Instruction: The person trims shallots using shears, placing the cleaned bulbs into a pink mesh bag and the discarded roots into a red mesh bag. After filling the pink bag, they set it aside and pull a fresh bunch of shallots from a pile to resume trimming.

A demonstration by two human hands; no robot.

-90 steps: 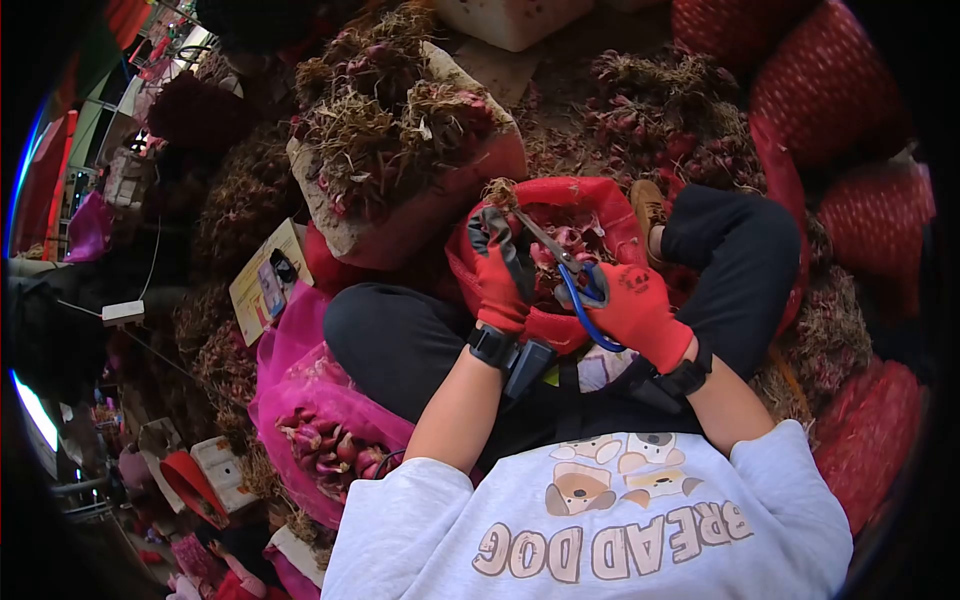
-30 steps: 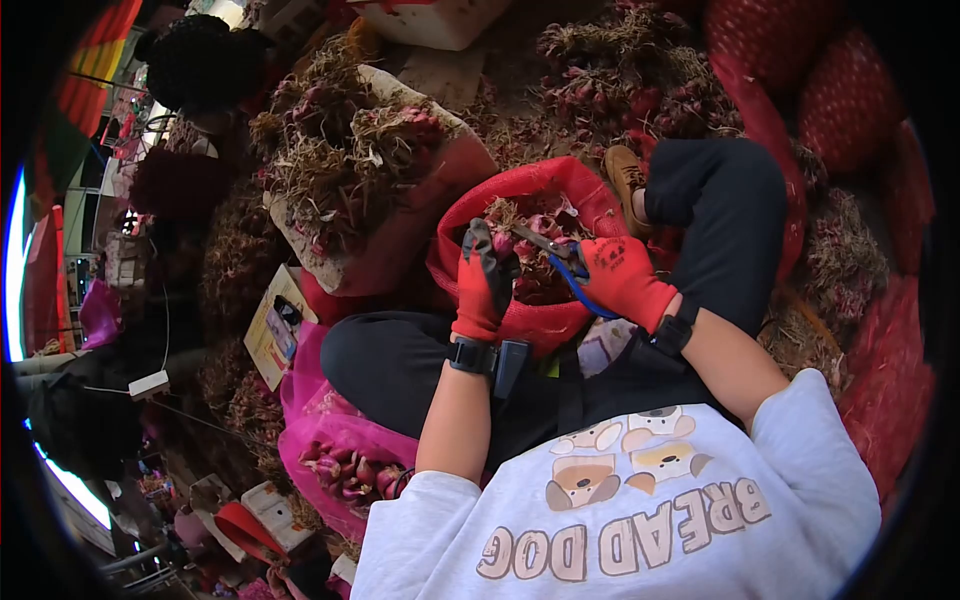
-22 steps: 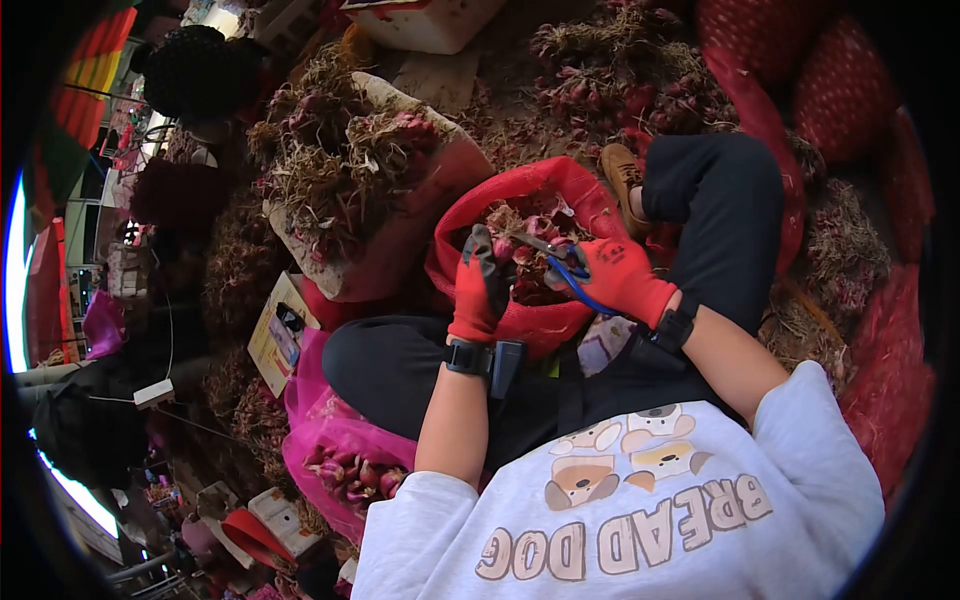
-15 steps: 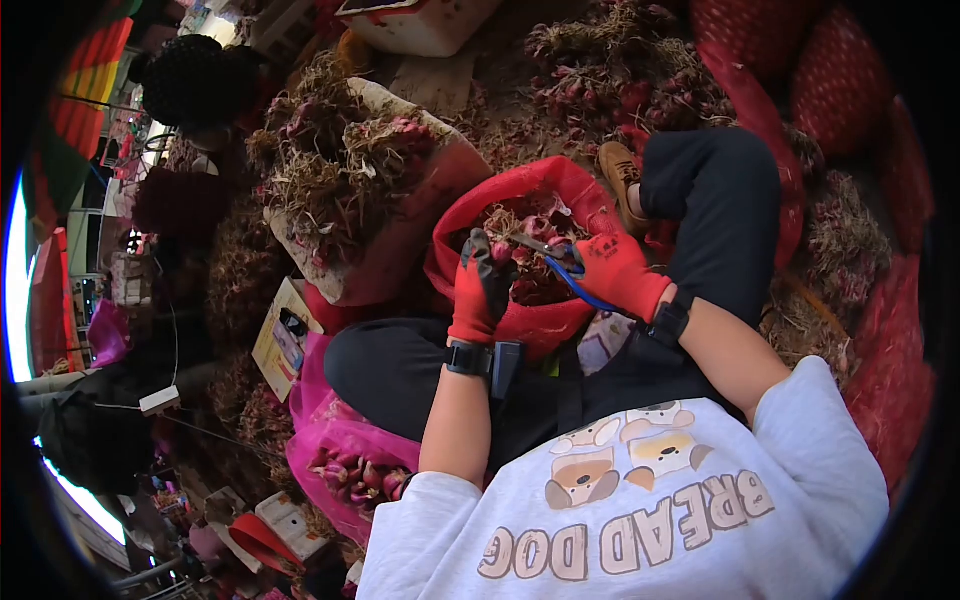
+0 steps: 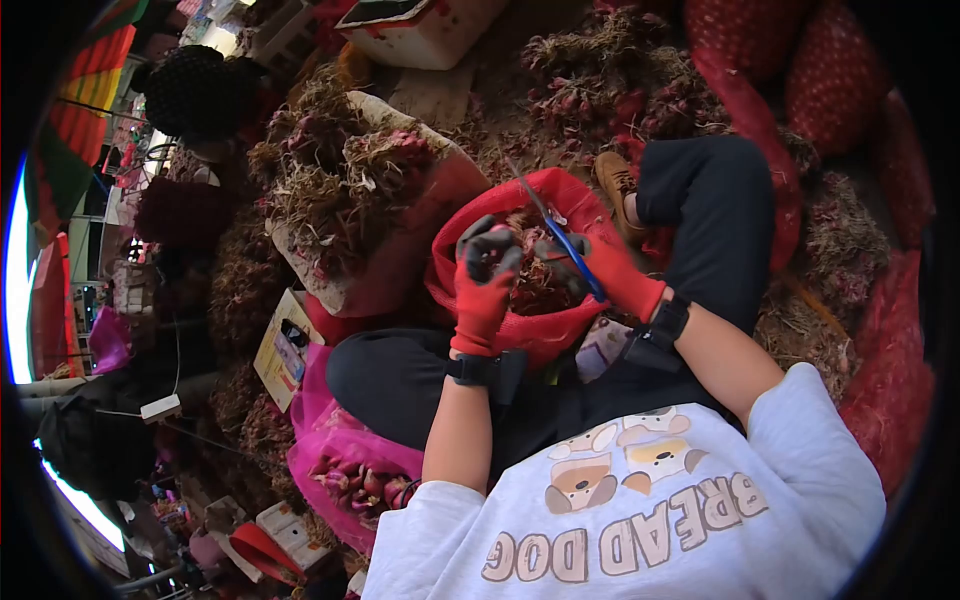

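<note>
My left hand [image 5: 485, 285], in a red glove with a dark palm, is over the left side of an open red mesh bag [image 5: 470, 215]. Its fingers curl around a small shallot [image 5: 499, 229], of which only a pinkish part shows. On the bag's right side, my right hand [image 5: 618, 272], gloved the same way, grips scissors [image 5: 566, 243] by their blue handles. The blades point up and away, apart from the left hand. Shallots and dry stems [image 5: 540, 280] lie inside the bag, partly hidden by both hands.
A pale crate [image 5: 375, 285] heaped with dried shallot bunches [image 5: 340, 190] stands left of the bag. Near my left knee is a pink mesh bag [image 5: 340, 440] of trimmed shallots. More bunches [image 5: 620, 80] cover the ground ahead; full red sacks [image 5: 835, 85] stand at upper right.
The scissors have swung away from the left hand, and their blades now point further up. My left hand has turned, with its fingers curled inward.
</note>
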